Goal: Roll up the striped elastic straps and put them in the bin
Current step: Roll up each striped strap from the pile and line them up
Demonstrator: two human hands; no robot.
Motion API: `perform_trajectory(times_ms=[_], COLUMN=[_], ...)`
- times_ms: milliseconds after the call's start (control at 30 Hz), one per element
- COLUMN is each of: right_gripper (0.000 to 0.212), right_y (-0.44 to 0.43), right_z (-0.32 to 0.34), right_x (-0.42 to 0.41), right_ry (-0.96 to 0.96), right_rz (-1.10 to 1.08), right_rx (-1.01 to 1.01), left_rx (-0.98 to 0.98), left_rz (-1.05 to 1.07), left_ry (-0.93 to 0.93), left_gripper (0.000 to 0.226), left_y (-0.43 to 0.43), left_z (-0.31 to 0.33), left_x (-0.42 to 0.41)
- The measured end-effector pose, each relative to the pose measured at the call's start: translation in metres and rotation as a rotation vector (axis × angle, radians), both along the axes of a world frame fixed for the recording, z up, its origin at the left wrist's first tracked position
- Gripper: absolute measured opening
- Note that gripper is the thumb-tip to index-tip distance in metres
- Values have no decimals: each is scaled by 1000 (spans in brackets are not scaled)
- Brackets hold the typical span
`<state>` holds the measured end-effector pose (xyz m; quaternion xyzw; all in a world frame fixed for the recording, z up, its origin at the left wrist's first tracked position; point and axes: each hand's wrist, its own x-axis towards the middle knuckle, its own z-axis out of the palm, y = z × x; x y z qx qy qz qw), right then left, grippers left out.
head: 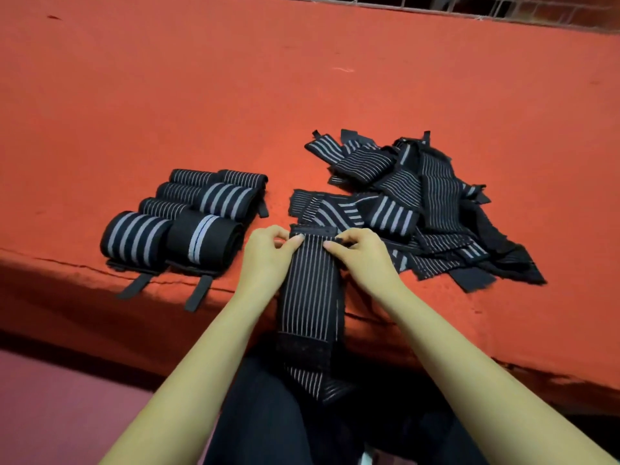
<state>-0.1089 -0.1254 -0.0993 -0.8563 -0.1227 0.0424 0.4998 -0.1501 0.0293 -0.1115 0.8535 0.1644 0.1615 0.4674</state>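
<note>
Red cloth surface carries several finished rolls, well left of the loose pile, which is sizeable. Just in front of that pile, left hand and right hand both pinch the far end of one flat strap, its roll barely begun. No bin in view; binning appears not yet done.

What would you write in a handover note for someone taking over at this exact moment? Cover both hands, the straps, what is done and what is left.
Left hand and right hand each pinch the far end of a thin-striped strap, which lies flat and hangs over the near edge of the red table; no roll formed yet.
Rolled straps sit grouped on the left; a loose pile lies on the right.
Done: several straps rolled.
Left: roll this strap and the pile, then put all in the bin, which is not in view.
</note>
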Motion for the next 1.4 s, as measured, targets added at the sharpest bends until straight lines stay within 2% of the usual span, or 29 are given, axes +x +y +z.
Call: perform_trajectory(times_ms=[167,333,500,633,767,1000,1400], right_gripper=[20,11,14,22,18,14,18], right_y=[8,-3,-35,-72,-94,-88,-86], right_z=[-14,-20,-7,2,-19,-35,-36], right_x=[11,10,14,20,8,4,1], right_ry=[-84,-75,-113,-149,-44,-130,-129], right_rz=[-29,24,22,-43,-79,-193,-194], right_rx=[-84,121,168,198,297,421,529], left_rx=[-46,-179,-213,-338,-322,-398,-441], left_rz=[20,-30,-110,-166,-171,-147,-207], left_ry=[-65,-212,-292,-282,-288,-229,-239], left_gripper=[16,8,3,3,7,5,19], left_y=[-4,-8,-28,-65,-89,-87,-87], left_z=[-16,-8,5,11,-5,-9,-12], left_x=[6,-1,19,31,27,27,29])
